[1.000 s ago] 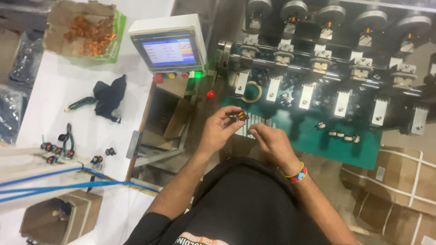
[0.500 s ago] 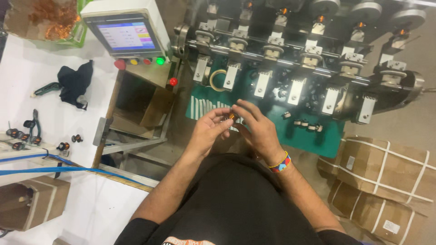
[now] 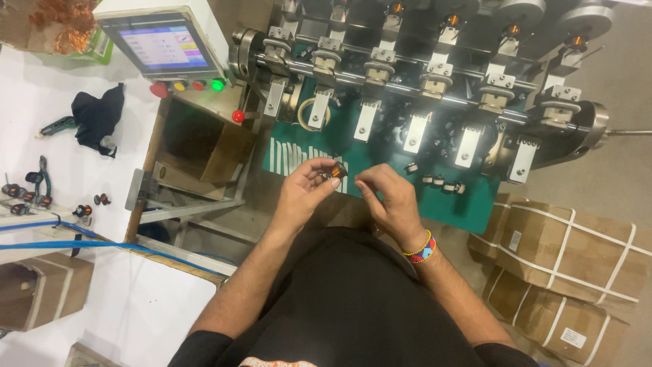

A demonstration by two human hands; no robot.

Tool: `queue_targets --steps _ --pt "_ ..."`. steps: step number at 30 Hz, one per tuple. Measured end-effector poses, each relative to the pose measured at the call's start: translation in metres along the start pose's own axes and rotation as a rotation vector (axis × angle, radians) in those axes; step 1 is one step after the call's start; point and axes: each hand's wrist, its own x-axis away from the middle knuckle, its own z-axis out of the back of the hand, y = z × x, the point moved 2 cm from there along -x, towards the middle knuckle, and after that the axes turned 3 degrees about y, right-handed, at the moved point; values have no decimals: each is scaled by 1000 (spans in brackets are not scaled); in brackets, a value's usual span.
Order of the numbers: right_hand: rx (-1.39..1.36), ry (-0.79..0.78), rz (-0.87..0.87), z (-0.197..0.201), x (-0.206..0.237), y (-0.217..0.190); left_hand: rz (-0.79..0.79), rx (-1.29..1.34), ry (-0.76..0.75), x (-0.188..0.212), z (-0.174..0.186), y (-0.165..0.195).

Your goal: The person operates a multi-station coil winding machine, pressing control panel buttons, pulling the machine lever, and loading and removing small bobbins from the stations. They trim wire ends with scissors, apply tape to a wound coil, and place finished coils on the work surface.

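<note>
We see a small wound coil point(image 3: 336, 171), a dark bobbin body with a band of copper-orange wire showing on its face. It sits just in front of the green mat point(image 3: 380, 178) of the winding machine point(image 3: 435, 75), over the mat's near left part, close to its white stripes.

Our left hand point(image 3: 309, 189) pinches the coil between the thumb and the forefinger tip, the fingers closed on it and the other fingers curled loosely beneath. Our right hand point(image 3: 387, 197) is just beside the coil, to its right; its thumb and forefinger are drawn together at their tips and point toward the coil. We cannot tell whether these fingertips touch the coil or hold a fine wire end. A beaded wristband point(image 3: 422, 248) of yellow, red and blue rings that wrist.

On the mat, to the right of the coil, lie a few more small bobbins point(image 3: 438, 182) in a loose row. Left of the mat stands an open cardboard box point(image 3: 197, 146), and above it a control panel point(image 3: 163, 46) with a lit screen and coloured buttons.
</note>
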Motion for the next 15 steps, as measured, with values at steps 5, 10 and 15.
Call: queue_targets --steps 5,10,15 --pt "28 -17 88 3 -11 -5 -16 -212 34 1 -12 8" --pt "105 -41 -90 -14 -6 3 -271 -758 185 5 -13 28" --pt "-215 -79 -274 -33 3 11 -211 -443 167 -3 5 22"
